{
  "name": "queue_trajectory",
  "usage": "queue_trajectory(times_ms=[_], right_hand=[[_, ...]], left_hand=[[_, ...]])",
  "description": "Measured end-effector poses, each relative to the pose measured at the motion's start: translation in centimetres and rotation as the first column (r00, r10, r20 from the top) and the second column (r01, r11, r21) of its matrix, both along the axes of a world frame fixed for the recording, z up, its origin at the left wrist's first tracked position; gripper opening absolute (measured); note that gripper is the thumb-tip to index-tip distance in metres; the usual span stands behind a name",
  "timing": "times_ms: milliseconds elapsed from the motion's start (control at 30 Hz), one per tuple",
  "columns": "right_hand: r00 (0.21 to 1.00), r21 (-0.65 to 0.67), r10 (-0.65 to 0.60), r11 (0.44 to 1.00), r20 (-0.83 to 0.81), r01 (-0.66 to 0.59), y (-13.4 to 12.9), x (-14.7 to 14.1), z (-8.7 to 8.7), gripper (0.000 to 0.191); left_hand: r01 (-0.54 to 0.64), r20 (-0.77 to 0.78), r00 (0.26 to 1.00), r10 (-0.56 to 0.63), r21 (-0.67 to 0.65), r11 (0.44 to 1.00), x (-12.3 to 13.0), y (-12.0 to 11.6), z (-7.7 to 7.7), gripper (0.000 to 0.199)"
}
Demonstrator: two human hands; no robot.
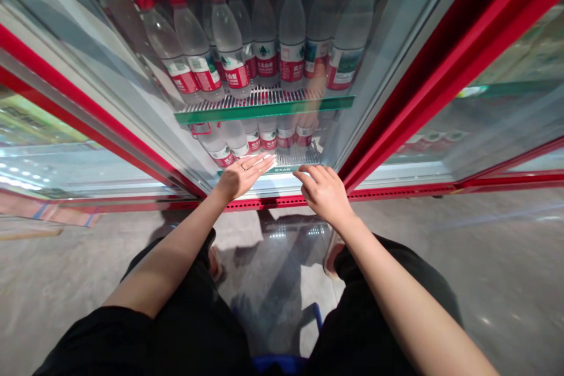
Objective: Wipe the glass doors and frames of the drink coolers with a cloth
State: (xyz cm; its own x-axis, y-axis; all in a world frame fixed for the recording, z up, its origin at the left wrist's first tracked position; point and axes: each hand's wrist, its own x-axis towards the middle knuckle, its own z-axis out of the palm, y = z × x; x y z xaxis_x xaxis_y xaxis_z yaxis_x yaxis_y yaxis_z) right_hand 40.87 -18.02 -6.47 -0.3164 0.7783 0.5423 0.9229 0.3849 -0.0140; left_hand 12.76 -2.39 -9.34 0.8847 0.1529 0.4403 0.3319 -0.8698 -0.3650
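While the left hand (238, 179) is held out flat, fingers together and gripping nothing that shows, the right hand (326, 192) curves loosely beside it, apparently empty, both just before the lower shelf (304, 158) of a red-framed fridge (282, 203). Red-labelled water bottles (268, 134) stand there and on the upper shelf (264, 107). If glass stands between, as a reflected forearm (314, 91) suggests, knuckles could bump it; without glass, a careless push might tip a bottle. Most lower caps are hidden, and a white patch (270, 160) by the left hand is hard to make out
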Motion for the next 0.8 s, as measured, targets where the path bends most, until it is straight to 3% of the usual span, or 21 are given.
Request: queue_trajectory(times_ms=[100, 233, 333, 467, 533, 667, 800], right_hand=[[1.0, -0.003, -0.004, 1.0, -0.009, 0.004, -0.1, 0.2, 0.3, 0.034], [1.0, 0.008, -0.007, 1.0, -0.011, 0.007, 0.1, 0.0, 0.5, 0.035], [1.0, -0.005, -0.001, 1.0, -0.004, 0.001, 0.4, -0.3, 0.4, 0.036], [1.0, 0.0, 0.007, 1.0, 0.001, -0.007, 0.6, -0.6, 0.3, 0.033], [1.0, 0.015, 0.014, 1.0, 0.005, -0.014, 0.7, -0.6, 0.3, 0.032], [1.0, 0.013, 0.02, 1.0, 0.005, -0.02, 0.8, -0.7, 0.3, 0.032], [1.0, -0.018, 0.026, 1.0, -0.009, -0.026, 0.9, -0.8, 0.3, 0.034]], left_hand=[[-0.049, 0.05, 0.998, 0.048, 0.024, 0.998, 0.9, -0.7, -0.4, 0.058], [-0.091, -0.024, 0.996, 0.089, -0.087, 0.992, 2.4, -1.7, -1.3, 0.065], [-0.089, -0.061, 0.995, 0.084, -0.099, 0.991, 2.8, -1.8, -1.5, 0.064], [-0.037, -0.019, 0.999, 0.037, -0.013, 0.999, 2.2, -1.3, -0.6, 0.064], [-0.075, 0.037, 0.997, 0.074, 0.007, 0.997, 2.1, -1.3, 0.1, 0.063], [-0.174, 0.076, 0.981, 0.18, -0.077, 0.982, 2.2, -1.6, 0.9, 0.067], [-0.114, -0.035, 0.993, 0.11, -0.176, 0.978, 1.9, -1.2, 0.7, 0.066]])
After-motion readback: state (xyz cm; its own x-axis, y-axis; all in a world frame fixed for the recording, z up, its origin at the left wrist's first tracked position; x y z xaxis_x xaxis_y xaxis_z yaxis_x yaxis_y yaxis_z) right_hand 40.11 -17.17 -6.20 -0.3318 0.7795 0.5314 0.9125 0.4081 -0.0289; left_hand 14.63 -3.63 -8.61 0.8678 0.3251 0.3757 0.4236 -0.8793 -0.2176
